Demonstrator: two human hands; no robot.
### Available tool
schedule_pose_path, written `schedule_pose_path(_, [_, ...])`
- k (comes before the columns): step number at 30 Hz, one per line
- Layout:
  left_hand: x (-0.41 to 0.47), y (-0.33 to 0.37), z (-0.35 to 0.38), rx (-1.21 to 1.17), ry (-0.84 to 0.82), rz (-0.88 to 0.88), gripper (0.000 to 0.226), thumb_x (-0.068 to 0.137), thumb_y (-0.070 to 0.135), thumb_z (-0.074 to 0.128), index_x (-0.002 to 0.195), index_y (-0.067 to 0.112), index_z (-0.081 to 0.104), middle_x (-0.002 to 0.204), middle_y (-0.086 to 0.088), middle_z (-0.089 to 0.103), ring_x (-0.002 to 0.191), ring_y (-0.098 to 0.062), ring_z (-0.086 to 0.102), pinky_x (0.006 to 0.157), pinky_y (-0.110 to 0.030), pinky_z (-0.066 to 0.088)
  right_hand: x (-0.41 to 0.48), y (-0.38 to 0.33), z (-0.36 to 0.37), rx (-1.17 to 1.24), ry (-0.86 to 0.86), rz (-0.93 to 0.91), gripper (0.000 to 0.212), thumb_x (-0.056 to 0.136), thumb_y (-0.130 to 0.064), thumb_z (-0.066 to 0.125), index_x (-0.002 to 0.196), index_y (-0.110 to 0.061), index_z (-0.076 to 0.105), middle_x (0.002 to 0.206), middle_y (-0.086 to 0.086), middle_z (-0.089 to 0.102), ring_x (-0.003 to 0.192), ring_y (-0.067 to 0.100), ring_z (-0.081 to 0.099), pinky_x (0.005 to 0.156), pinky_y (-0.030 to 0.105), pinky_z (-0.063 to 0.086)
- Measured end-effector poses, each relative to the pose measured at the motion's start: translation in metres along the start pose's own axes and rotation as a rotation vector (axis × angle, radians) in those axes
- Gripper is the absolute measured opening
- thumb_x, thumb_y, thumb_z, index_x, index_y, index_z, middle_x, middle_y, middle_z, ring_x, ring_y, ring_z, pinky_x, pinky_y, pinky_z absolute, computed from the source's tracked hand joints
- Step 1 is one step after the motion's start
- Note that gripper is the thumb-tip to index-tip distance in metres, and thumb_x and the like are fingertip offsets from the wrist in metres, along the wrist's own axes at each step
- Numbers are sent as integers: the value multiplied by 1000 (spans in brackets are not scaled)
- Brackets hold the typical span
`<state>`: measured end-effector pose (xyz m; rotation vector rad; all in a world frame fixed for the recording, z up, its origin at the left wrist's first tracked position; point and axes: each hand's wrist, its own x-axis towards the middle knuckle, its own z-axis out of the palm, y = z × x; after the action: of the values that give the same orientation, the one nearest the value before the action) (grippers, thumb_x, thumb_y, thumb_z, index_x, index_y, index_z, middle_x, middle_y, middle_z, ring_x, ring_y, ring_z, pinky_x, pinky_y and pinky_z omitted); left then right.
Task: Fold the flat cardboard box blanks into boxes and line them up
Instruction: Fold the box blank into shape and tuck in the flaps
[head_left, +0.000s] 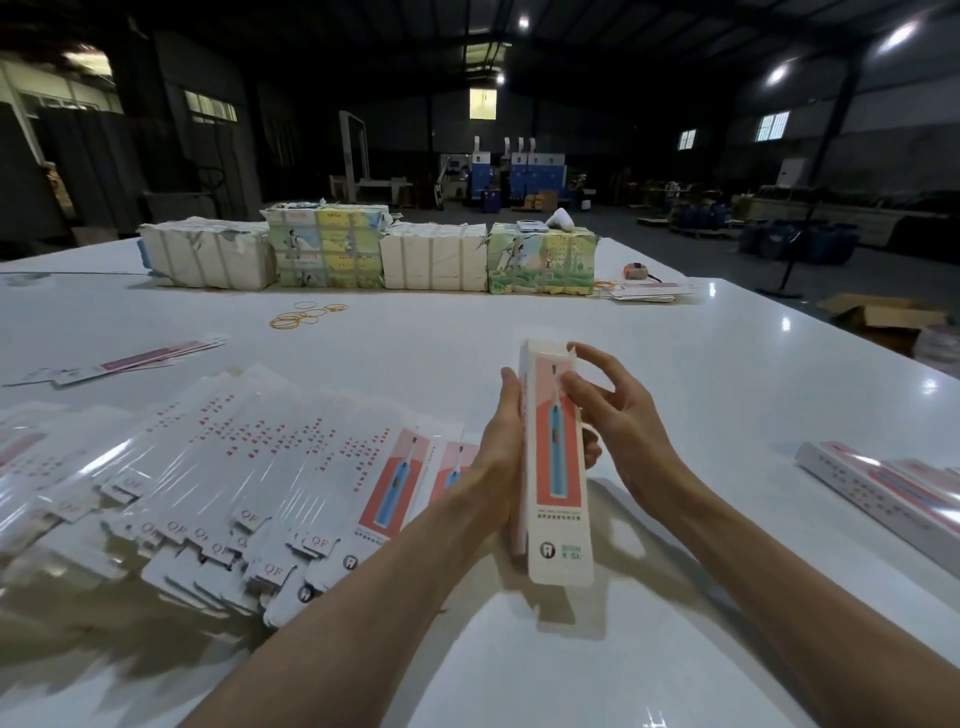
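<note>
Long narrow white cardboard box w/ red panel & blue toothbrush print (556, 467) is held just above the glossy white table (675, 338), centre-near, far end tipped up. Left hand (501, 441) grips its left side, fingers wrapped behind. Right hand (618, 415) is half open: thumb on the box front, lower fingers curled at the right edge, index lifted by the top flap. Spread pile of flat white box blanks (234, 467) lies near left. Folded boxes (883, 488) lie side by side at right. Yellow rubber bands (306, 314) & paper-wrapped bundles (431, 254) sit far, approx centre.
</note>
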<state>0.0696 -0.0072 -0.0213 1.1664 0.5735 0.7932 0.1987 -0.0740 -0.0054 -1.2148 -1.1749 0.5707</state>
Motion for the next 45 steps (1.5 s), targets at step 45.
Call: schedule_pose_path(45, [-11,-3,15,373,-206,108,92,85,20,86,143,55,24,117,3,68,95,-18,78,69,-30,64,14,5,-35,-95,147,-58,14,102,-19,65,116,-15,68,100,-6,78,92,23,78,77,32,65])
